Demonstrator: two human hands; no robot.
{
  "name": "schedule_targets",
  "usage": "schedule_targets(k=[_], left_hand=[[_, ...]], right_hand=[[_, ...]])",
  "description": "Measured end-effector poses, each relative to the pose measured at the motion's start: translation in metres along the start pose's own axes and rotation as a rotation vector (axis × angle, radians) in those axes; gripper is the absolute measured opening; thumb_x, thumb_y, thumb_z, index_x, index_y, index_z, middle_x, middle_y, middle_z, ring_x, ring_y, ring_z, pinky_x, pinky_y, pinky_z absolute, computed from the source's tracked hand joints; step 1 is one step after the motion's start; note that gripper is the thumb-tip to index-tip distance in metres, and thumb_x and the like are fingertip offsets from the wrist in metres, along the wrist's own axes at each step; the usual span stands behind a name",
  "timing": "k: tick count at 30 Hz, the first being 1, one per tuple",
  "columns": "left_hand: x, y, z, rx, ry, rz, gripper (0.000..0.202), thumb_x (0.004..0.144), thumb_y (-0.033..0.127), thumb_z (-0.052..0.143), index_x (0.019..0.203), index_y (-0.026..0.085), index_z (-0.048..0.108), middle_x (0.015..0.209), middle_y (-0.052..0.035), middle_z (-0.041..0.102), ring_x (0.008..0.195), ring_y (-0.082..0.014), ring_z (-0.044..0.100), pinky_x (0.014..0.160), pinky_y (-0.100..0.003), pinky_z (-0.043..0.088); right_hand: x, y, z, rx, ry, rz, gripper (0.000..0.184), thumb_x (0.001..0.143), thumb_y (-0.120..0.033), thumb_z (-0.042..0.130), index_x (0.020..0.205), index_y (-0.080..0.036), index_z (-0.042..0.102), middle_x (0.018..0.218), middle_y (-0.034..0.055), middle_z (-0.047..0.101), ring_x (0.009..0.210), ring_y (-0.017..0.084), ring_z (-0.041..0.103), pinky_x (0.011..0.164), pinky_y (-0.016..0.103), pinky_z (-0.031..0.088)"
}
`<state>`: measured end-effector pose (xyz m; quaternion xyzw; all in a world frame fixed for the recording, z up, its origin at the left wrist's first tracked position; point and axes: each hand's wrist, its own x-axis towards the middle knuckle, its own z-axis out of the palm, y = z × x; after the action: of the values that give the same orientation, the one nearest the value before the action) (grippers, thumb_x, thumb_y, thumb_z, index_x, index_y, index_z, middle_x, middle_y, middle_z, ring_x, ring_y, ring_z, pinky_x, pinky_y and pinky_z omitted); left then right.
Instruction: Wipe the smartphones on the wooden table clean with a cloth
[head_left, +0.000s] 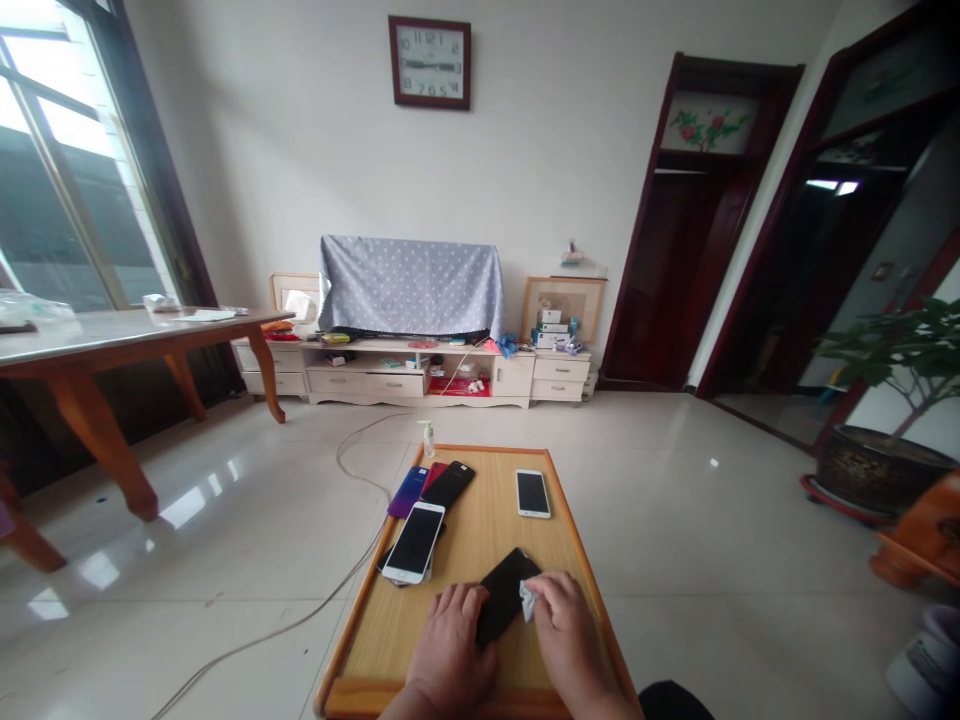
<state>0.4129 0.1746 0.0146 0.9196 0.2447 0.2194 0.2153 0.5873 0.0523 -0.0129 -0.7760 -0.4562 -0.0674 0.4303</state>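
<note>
A black smartphone (504, 598) lies tilted on the small wooden table (480, 520), close in front of me. My left hand (452, 640) is closed on its left and lower edge. Over the phone's right side, my right hand (562, 625) pinches a small crumpled white cloth or tissue (528, 600), which touches the phone or hangs just above it. To the left sits a white phone (415, 543) with a dark screen, resting on other phones. Behind it are a purple phone (409, 491), a partly covered red phone (436, 474) and a black phone (450, 485).
Another white phone (532, 493) lies at the table's right. A small pump bottle (428, 438) stands at the far left corner. A cable (300, 622) runs along the floor to the left. Farther off are a low TV cabinet (367, 384) and a potted plant (862, 465).
</note>
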Motion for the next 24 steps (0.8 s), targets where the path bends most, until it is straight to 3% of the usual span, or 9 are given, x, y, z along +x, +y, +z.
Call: schedule_targets(k=[6,9,12,15,19,24], left_hand=[[0.001,-0.006,0.004,-0.040,0.010,0.023,0.052,0.065,0.018,0.057,0.116,0.024,0.060,0.117,-0.0070,0.067,0.109,-0.0269,0.057,0.099,-0.040,0.039],[0.004,-0.007,0.005,-0.041,0.010,0.014,0.047,0.068,0.021,0.059,0.115,0.024,0.060,0.116,-0.0071,0.068,0.108,-0.0272,0.058,0.098,-0.041,0.040],[0.006,-0.007,0.004,-0.037,0.013,-0.001,0.038,0.076,0.027,0.059,0.114,0.024,0.061,0.112,-0.0068,0.069,0.106,-0.0272,0.060,0.096,-0.041,0.041],[0.005,-0.007,0.002,-0.032,0.016,0.005,0.040,0.075,0.025,0.058,0.115,0.024,0.060,0.114,-0.0070,0.069,0.107,-0.0269,0.060,0.098,-0.041,0.040],[0.001,-0.005,0.001,-0.010,0.023,0.001,0.056,0.067,0.020,0.059,0.123,0.022,0.058,0.123,-0.0085,0.067,0.116,-0.0273,0.057,0.107,-0.042,0.035],[0.003,-0.006,0.000,0.081,0.021,-0.119,0.069,0.069,0.034,0.065,0.135,0.019,0.054,0.132,-0.0112,0.064,0.125,-0.0320,0.052,0.109,-0.046,0.032]], right_hand=[[0.005,-0.007,0.020,-0.141,-0.050,-0.070,0.035,0.090,-0.010,0.044,0.096,-0.025,0.075,0.098,0.0079,0.070,0.095,0.023,0.067,0.087,0.035,0.052],[-0.006,-0.013,0.035,-0.184,-0.081,-0.117,0.039,0.087,-0.009,0.050,0.112,-0.023,0.075,0.117,0.0100,0.072,0.108,0.026,0.067,0.097,0.038,0.052],[-0.016,-0.014,0.044,-0.264,-0.192,-0.235,0.050,0.082,-0.010,0.054,0.130,-0.021,0.069,0.138,0.0109,0.065,0.124,0.030,0.063,0.108,0.043,0.048],[-0.018,-0.009,0.039,-0.328,-0.276,-0.269,0.051,0.090,-0.015,0.051,0.140,-0.019,0.062,0.147,0.0120,0.057,0.134,0.031,0.056,0.114,0.048,0.043],[-0.013,-0.006,0.019,-0.353,-0.332,-0.168,0.052,0.099,-0.021,0.041,0.150,-0.020,0.050,0.154,0.0088,0.047,0.145,0.029,0.042,0.122,0.053,0.029],[-0.006,-0.018,0.004,-0.388,-0.469,-0.046,0.053,0.103,-0.029,0.035,0.154,-0.020,0.043,0.159,0.0059,0.039,0.151,0.025,0.032,0.127,0.053,0.014]])
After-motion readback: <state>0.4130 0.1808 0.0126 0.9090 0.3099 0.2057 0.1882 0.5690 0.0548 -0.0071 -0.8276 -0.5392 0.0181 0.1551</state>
